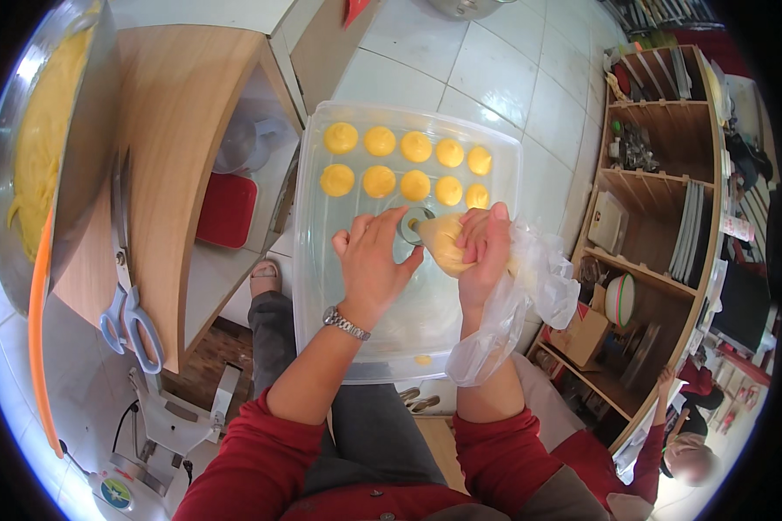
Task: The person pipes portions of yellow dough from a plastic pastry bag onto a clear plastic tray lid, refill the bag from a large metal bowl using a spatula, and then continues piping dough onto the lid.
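My right hand (485, 247) is wrapped round a clear plastic piping bag (446, 246) filled with yellow batter. The bag's loose top hangs over my right wrist. Its tip points into a small round ring (403, 227), which my left hand (375, 247) grips between thumb and fingers. Ring and hand are over a translucent plastic tray (408, 334). Two rows of yellow batter rounds (379, 181) lie on the tray's far part. A small yellow smear (422, 359) marks its near edge. Whether the ring holds batter is hard to make out.
At left, a metal bowl (96, 113) of yellow batter with an orange-handled tool (40, 347) stands by a wooden surface (178, 104) bearing grey-handled scissors (126, 295). A red container (227, 208) sits on the shelf below. A wooden shelf unit (652, 178) and another person (691, 456) are at right.
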The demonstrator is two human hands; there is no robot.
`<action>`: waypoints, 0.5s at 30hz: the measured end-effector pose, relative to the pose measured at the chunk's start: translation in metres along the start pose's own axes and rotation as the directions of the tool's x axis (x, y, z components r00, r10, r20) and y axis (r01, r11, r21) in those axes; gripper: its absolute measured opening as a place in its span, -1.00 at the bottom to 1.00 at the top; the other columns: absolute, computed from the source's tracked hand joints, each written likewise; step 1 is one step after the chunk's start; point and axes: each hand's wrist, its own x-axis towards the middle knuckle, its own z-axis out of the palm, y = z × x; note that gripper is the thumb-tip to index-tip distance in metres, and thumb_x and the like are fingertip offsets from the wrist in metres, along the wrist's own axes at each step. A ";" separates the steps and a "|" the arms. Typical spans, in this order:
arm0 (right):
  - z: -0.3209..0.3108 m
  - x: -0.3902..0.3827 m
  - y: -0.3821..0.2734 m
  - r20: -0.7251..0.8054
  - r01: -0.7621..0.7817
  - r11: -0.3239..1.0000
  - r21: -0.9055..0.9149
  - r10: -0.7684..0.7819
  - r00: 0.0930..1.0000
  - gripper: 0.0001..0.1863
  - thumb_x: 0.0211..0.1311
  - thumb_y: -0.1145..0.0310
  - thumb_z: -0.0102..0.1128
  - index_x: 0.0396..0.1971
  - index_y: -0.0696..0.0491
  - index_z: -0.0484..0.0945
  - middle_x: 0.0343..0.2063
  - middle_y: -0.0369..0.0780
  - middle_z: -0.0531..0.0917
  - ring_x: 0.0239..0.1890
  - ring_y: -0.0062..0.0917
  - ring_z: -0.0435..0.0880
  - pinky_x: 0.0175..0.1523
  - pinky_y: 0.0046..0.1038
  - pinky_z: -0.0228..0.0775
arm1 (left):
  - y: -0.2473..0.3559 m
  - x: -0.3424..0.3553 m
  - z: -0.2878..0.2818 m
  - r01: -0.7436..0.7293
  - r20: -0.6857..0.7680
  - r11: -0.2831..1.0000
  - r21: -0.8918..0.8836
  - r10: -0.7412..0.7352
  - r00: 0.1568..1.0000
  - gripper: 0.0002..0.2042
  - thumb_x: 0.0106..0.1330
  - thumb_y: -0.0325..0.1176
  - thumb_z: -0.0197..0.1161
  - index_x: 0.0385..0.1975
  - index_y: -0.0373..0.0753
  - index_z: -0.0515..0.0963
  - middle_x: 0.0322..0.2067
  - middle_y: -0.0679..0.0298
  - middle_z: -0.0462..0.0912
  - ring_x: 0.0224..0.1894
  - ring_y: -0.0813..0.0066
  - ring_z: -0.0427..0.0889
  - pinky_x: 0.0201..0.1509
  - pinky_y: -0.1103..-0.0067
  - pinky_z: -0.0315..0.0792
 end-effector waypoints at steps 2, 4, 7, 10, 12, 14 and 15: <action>0.001 -0.001 -0.002 -0.016 -0.004 1.000 -0.010 0.004 1.000 -0.53 0.33 0.26 -0.34 -0.84 -0.03 0.13 -0.85 -0.36 0.18 -0.66 -0.61 0.25 -0.22 -0.49 0.24 | 0.000 0.000 0.000 0.000 0.002 1.000 0.002 0.000 1.000 -0.46 -0.17 -0.28 0.38 -0.08 -0.11 0.42 -0.19 0.41 0.52 -0.11 0.48 0.37 -0.09 0.45 0.05; 0.003 -0.001 -0.004 -0.033 0.004 1.000 -0.027 -0.005 0.999 -0.53 0.33 0.26 -0.33 -0.85 -0.04 0.12 -0.85 -0.36 0.17 -0.67 -0.62 0.23 -0.24 -0.51 0.23 | 0.000 0.000 0.000 -0.003 0.000 1.000 -0.008 0.003 1.000 -0.46 -0.17 -0.28 0.38 -0.08 -0.11 0.41 -0.19 0.42 0.52 -0.11 0.48 0.37 -0.10 0.45 0.04; 0.002 0.000 -0.006 -0.032 -0.047 0.999 -0.003 0.047 0.998 -0.52 0.33 0.26 -0.32 -0.86 -0.04 0.10 -0.86 -0.37 0.16 -0.68 -0.63 0.21 -0.26 -0.53 0.22 | 0.000 0.001 0.000 0.000 0.006 1.000 -0.007 0.000 1.000 -0.46 -0.17 -0.28 0.37 -0.07 -0.11 0.41 -0.19 0.42 0.52 -0.11 0.49 0.37 -0.10 0.45 0.04; 0.001 0.000 -0.009 -0.028 -0.028 1.000 -0.008 0.028 0.999 -0.52 0.32 0.24 -0.31 -0.86 -0.04 0.09 -0.86 -0.37 0.15 -0.69 -0.63 0.19 -0.27 -0.53 0.21 | 0.002 0.001 0.000 -0.002 -0.028 1.000 -0.013 0.001 1.000 -0.44 -0.23 -0.29 0.41 -0.09 -0.09 0.44 -0.25 0.39 0.55 -0.14 0.46 0.40 -0.08 0.48 0.05; 0.002 0.000 -0.011 -0.031 -0.055 0.998 0.004 0.055 0.998 -0.52 0.32 0.24 -0.30 -0.86 -0.05 0.09 -0.86 -0.37 0.14 -0.69 -0.63 0.19 -0.27 -0.54 0.20 | 0.002 0.001 0.000 -0.002 -0.031 1.000 -0.009 0.002 1.000 -0.44 -0.23 -0.29 0.41 -0.09 -0.09 0.44 -0.25 0.39 0.55 -0.14 0.45 0.40 -0.08 0.48 0.05; 0.002 0.000 -0.011 -0.034 -0.082 0.997 0.015 0.083 0.996 -0.52 0.32 0.23 -0.29 -0.86 -0.05 0.09 -0.85 -0.37 0.14 -0.69 -0.63 0.18 -0.28 -0.54 0.20 | 0.002 0.001 0.000 -0.003 -0.034 1.000 -0.006 0.003 0.999 -0.44 -0.23 -0.28 0.41 -0.10 -0.09 0.44 -0.25 0.39 0.55 -0.14 0.45 0.40 -0.08 0.48 0.04; 0.003 0.000 -0.011 -0.032 -0.076 0.997 0.020 0.077 0.997 -0.52 0.32 0.22 -0.29 -0.85 -0.04 0.09 -0.85 -0.37 0.13 -0.69 -0.64 0.17 -0.28 -0.55 0.20 | 0.002 0.001 0.000 -0.002 -0.031 1.000 -0.004 0.002 1.000 -0.44 -0.23 -0.28 0.41 -0.10 -0.09 0.44 -0.25 0.39 0.55 -0.14 0.45 0.39 -0.08 0.48 0.04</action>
